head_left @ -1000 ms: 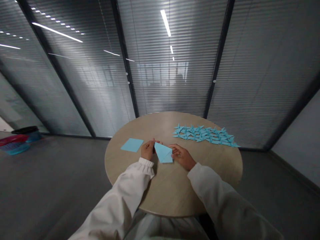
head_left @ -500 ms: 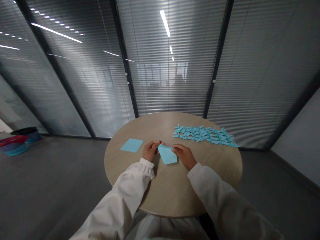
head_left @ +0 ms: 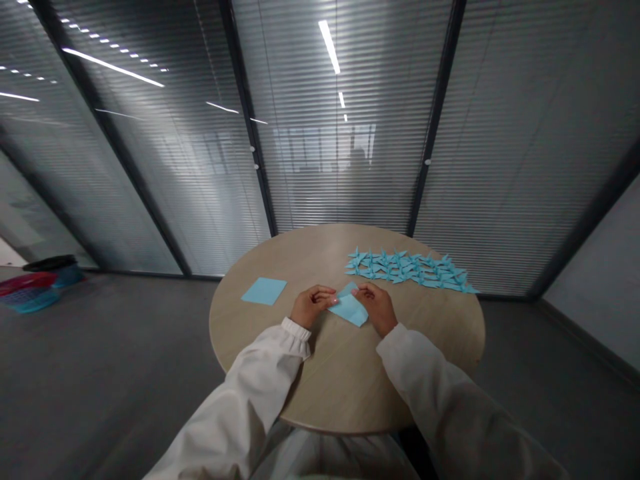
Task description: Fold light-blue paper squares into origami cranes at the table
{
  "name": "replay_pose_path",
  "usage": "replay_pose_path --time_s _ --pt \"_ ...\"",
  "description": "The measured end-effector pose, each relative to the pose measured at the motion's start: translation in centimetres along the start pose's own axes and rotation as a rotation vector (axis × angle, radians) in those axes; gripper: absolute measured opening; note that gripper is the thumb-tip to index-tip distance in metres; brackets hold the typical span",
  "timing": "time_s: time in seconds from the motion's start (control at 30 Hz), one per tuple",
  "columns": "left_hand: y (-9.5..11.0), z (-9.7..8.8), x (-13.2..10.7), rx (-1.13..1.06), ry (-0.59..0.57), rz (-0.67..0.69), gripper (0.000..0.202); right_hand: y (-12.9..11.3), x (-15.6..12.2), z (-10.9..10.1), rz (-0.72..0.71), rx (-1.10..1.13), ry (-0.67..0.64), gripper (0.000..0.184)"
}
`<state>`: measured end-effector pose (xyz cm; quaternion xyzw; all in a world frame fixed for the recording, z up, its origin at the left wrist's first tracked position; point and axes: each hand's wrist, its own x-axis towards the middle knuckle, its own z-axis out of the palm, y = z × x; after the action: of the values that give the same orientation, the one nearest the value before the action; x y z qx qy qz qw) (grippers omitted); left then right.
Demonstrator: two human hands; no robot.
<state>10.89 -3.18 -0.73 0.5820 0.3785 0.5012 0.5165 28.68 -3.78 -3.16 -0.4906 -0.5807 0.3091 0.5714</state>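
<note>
A light-blue sheet of origami paper (head_left: 349, 308) is between my two hands above the middle of the round table. My left hand (head_left: 313, 305) pinches its left corner between thumb and fingers. On the other side, my right hand (head_left: 376, 307) grips the right upper edge, thumb on top. Part of the paper's right side is hidden behind the right hand. Left of my hands, a flat stack or sheet of the same blue paper (head_left: 264, 291) lies on the tabletop.
Rows of folded blue paper cranes (head_left: 407, 268) stand at the table's back right. The round wooden table (head_left: 345, 387) is close to my body. Glass panels with blinds (head_left: 330, 187) rise behind it. Red and blue baskets (head_left: 30, 293) sit on the floor at far left.
The paper has turned between my hands and shifted slightly right. My left hand has moved a little right, its fingers now over the paper's left corner. The cranes and the other paper stay put.
</note>
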Motion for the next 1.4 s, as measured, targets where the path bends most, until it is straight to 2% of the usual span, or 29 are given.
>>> replay_pose_path --time_s 0.1,0.27,0.4,0.5,0.57,0.63,0.77,0.87,1.07,1.3,1.4 --pt "-0.4 0.1 0.0 0.075 -0.024 0.003 0.038 -0.1 -0.1 0.0 0.003 0.008 0.015 0.027" --pt "-0.9 0.2 -0.2 0.277 -0.089 0.043 0.037 -0.6 -0.5 0.1 -0.066 -0.037 -0.083 0.030" --pt "-1.2 0.1 -0.3 0.442 -0.230 -0.003 0.039 -0.8 -0.9 0.3 -0.171 -0.098 -0.195 0.030" --pt "-1.5 -0.1 -0.2 0.433 -0.306 -0.060 0.041 -1.1 -1.2 0.2 -0.316 -0.187 -0.138 0.031" --pt "-1.7 -0.3 -0.1 0.365 -0.278 -0.075 0.041 -1.4 -1.4 0.1 -0.472 -0.278 -0.056 0.031" --pt "-1.9 -0.3 0.0 0.247 -0.204 -0.085 0.041 -1.7 -1.6 0.2 -0.634 -0.360 -0.043 0.028" --pt "-2.6 -0.3 0.5 -0.002 -0.118 -0.127 0.043 -1.9 -2.2 0.5 -0.828 -0.463 -0.223 0.032" --pt "-3.5 -0.4 0.9 -0.059 -0.062 -0.116 0.040 -1.6 -2.5 0.8 -0.844 -0.547 -0.322 0.033" --pt "-4.9 -0.4 1.4 -0.160 -0.047 -0.122 0.034 -1.7 -2.4 0.6 -0.840 -0.778 -0.387 0.027" --pt "-3.9 -0.1 1.3 -0.220 0.043 -0.145 0.030 -2.7 -2.5 0.3 -0.864 -1.029 -0.351 0.014" --pt "-3.0 0.2 0.9 -0.256 0.011 -0.195 0.031 -3.0 -2.6 0.4 -0.842 -1.101 -0.325 0.011"
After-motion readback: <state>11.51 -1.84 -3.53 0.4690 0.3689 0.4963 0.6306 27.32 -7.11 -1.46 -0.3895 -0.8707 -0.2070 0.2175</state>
